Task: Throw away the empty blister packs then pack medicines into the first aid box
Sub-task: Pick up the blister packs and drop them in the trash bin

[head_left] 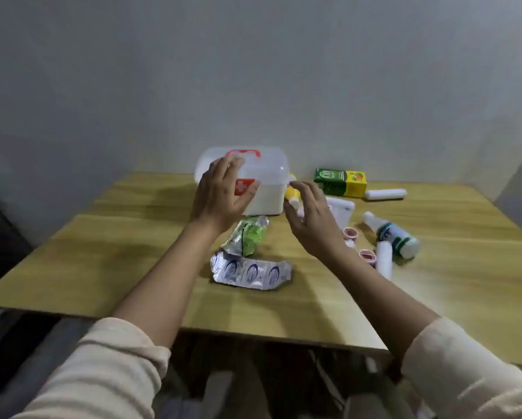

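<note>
Translucent white plastic, with a red handle and a red cross label, the first aid box (262,182) sits closed at the far side of the yellow-green wooden table (132,237), and the person's left hand (222,195) is spread open against its front, gripping nothing. Their right hand (311,219) hovers open and empty just beside a small yellow bottle (292,193). Nearer lie a crumpled green-and-silver blister pack (247,237) and a flat silver blister pack with blue print (250,272).

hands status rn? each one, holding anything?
Left hand: open, fingers spread against the front of the first aid box, gripping nothing.
Right hand: open, empty, hovering by the yellow bottle.
</note>
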Demonstrator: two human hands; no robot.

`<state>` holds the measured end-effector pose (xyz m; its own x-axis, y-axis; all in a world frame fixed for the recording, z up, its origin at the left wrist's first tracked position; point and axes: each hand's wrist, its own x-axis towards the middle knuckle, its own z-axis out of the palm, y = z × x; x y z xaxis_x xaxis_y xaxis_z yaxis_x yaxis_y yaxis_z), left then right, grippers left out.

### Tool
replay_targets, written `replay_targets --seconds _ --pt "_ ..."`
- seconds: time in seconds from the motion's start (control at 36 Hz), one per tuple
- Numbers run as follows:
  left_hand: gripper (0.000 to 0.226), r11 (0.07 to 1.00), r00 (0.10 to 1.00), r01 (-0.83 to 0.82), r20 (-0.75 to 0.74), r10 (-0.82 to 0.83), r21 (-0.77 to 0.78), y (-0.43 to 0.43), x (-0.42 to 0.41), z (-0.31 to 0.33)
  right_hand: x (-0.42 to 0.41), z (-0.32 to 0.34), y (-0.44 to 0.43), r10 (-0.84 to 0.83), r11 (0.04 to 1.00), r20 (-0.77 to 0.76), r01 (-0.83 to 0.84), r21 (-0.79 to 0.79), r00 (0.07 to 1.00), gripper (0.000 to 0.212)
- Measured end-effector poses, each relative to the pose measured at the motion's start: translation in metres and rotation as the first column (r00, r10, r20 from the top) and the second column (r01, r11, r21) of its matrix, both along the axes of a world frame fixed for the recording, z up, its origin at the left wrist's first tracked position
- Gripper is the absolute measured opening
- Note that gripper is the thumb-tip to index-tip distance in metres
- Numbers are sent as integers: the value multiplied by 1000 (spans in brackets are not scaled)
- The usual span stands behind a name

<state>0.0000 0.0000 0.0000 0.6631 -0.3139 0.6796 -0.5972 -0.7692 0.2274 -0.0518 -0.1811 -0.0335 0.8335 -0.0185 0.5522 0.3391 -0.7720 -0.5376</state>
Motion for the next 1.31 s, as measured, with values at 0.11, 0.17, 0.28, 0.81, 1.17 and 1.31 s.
replay_targets --seconds 0.11,0.17,0.28,0.81,1.17,1.31 --pt "47 1000 975 -11 -222 11 0 13 -14 -38 -27 -30 17 76 997 -153 -79 -14 985 42" --pt "48 1000 935 1 -353 5 17 16 -15 -57 -36 -44 22 112 990 -264 -130 -52 958 46" --pt "56 998 817 -8 -576 -28 -61 18 -14 -76 -43 -57 25 155 962 -352 -222 -159 923 58" --pt "63 972 606 -76 -784 -132 -222 10 -1 -65 -39 -24 -16 70 964 -534 -194 -180 842 57" --pt "67 901 674 -54 -682 -285 -431 -2 -42 -55 -75 -12 -55 45 979 -441 48 196 896 29" --pt "67 840 707 26 -584 -398 -541 -35 -48 -28 -94 7 -86 -62 933 -330 172 315 942 33"
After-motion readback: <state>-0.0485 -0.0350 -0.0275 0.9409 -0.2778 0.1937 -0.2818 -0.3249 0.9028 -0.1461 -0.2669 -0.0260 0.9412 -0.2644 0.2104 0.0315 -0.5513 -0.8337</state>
